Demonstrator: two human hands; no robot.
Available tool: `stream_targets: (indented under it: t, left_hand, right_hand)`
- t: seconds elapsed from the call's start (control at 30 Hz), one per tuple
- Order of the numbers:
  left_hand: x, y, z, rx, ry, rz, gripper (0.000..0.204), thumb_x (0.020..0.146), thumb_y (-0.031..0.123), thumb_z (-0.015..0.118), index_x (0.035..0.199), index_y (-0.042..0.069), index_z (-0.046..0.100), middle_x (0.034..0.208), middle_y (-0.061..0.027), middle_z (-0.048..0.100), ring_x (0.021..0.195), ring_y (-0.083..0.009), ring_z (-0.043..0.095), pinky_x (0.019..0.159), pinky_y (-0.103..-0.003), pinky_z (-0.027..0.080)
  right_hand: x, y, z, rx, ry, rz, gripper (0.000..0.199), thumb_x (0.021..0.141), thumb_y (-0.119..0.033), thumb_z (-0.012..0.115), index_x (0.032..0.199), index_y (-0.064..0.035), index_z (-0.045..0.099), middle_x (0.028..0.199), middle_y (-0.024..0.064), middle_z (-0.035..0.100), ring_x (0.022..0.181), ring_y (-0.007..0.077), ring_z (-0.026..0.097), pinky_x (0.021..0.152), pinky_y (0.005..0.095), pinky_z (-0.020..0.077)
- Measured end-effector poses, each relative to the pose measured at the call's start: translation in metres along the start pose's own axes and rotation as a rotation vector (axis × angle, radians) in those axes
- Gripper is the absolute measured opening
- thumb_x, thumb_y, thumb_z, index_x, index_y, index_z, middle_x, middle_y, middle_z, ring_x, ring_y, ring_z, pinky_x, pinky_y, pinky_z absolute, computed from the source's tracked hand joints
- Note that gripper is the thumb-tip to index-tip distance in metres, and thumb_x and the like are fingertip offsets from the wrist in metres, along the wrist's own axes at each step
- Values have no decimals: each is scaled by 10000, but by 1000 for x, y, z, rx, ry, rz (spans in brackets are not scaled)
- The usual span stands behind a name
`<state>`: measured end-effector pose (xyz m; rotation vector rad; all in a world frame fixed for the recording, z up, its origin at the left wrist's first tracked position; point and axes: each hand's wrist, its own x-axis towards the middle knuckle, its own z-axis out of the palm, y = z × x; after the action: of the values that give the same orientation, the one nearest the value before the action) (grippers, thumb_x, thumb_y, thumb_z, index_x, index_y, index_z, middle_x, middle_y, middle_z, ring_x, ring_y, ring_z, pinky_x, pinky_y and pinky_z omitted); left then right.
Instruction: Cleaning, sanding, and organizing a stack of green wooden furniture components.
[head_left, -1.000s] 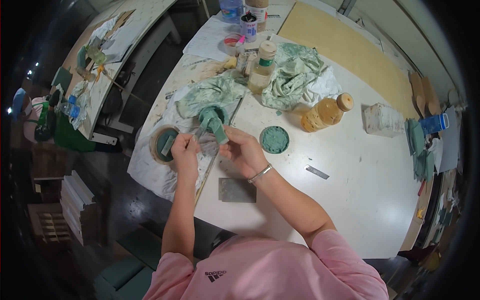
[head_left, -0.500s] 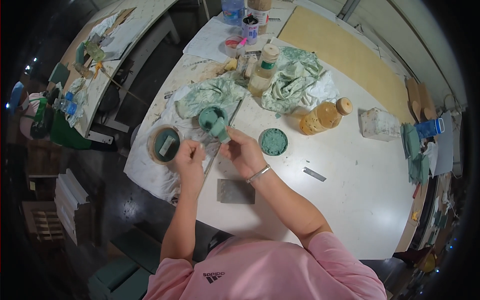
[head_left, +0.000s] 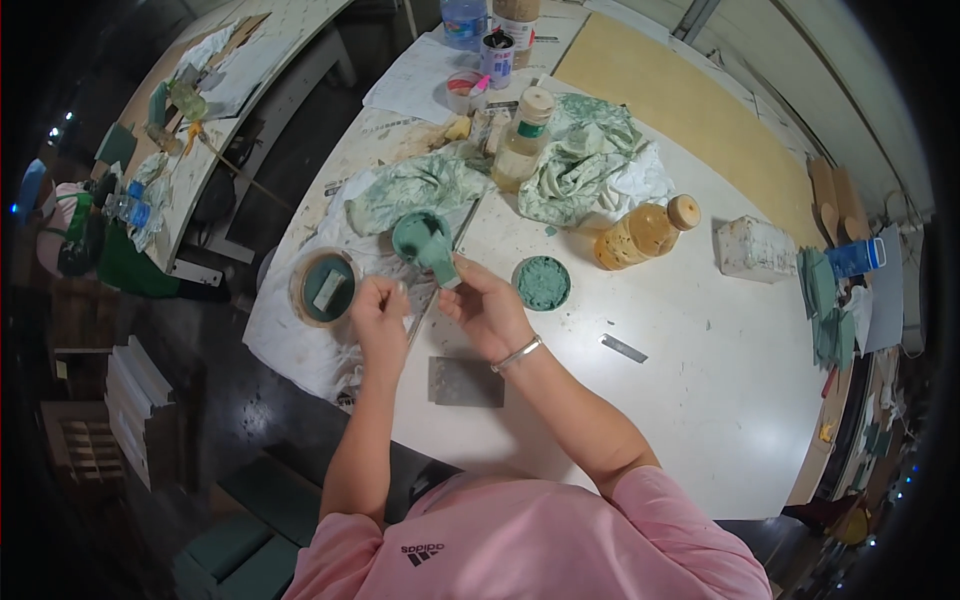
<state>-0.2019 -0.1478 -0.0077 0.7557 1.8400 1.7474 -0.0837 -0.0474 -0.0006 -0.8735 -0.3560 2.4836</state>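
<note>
My right hand (head_left: pixel 485 310), with a metal bangle at the wrist, pinches a small green piece (head_left: pixel 437 255), flat and coated in places. The piece overlaps a round green-smeared cup (head_left: pixel 412 226) just beyond it. Close by on the left, my left hand (head_left: pixel 382 315) is closed, fingers curled; anything inside it is hidden. Beside the left hand stands a brown-rimmed round bowl (head_left: pixel 299 310), dark green inside, with a pale small block (head_left: pixel 327 291) in it. To the right of my right hand sits a tub of green paste (head_left: pixel 543 282).
White cloth (head_left: pixel 290 350) and green-stained rags (head_left: pixel 575 175) lie on the white table (head_left: pixel 700 400). Two bottles of yellowish liquid (head_left: pixel 640 235) stand beyond. A grey metal plate (head_left: pixel 466 382) and a thin metal blade (head_left: pixel 624 348) lie nearer. At far left there is another person (head_left: pixel 95 240).
The view has shifted slightly, so everything sits a little further left. Both hands keep nearly the same pose, and the right still holds the green piece.
</note>
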Motion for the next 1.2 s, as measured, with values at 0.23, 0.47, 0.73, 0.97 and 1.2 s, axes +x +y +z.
stream_targets:
  t: [0.23, 0.47, 0.73, 0.97, 1.2]
  left_hand:
    - [-10, 13, 3, 12, -28, -57, 78, 915, -3, 536, 840, 20, 528, 688, -2, 521, 612, -60, 464, 577, -200, 361]
    - [2, 9, 2, -24, 34, -8, 81, 904, -10, 541, 832, 25, 528, 677, 0, 520, 604, -54, 459, 568, -194, 352]
    - [4, 11, 2, -39, 14, -2, 86, 897, -26, 536, 828, 22, 523, 682, -1, 517, 611, -54, 456, 577, -190, 348]
    - [-12, 12, 6, -33, -53, 11, 110, 898, -18, 563, 799, 19, 530, 676, 9, 519, 600, -52, 443, 570, -204, 363]
    - [42, -12, -8, -55, 6, -15, 113, 904, -1, 565, 797, 13, 531, 655, -6, 525, 579, -69, 452, 555, -220, 364]
  right_hand:
    - [0, -3, -6, 39, 20, -13, 262, 958, -181, 539, 1170, -36, 593, 970, 53, 620, 730, 133, 583, 692, 254, 527]
    - [-7, -4, -4, 70, -28, 6, 287, 948, -161, 542, 1194, -18, 580, 962, 56, 618, 734, 133, 592, 688, 246, 527]
    - [-9, -5, -4, 43, -73, 18, 295, 939, -143, 536, 1199, -10, 578, 954, 60, 623, 732, 133, 594, 688, 249, 530]
    - [-3, -6, -13, 71, -78, 23, 326, 937, -142, 544, 1231, -4, 560, 944, 58, 633, 729, 133, 609, 679, 260, 544]
    - [-31, -1, -13, 90, -209, 79, 376, 939, -150, 539, 1285, -3, 528, 984, 66, 614, 766, 133, 585, 705, 250, 511]
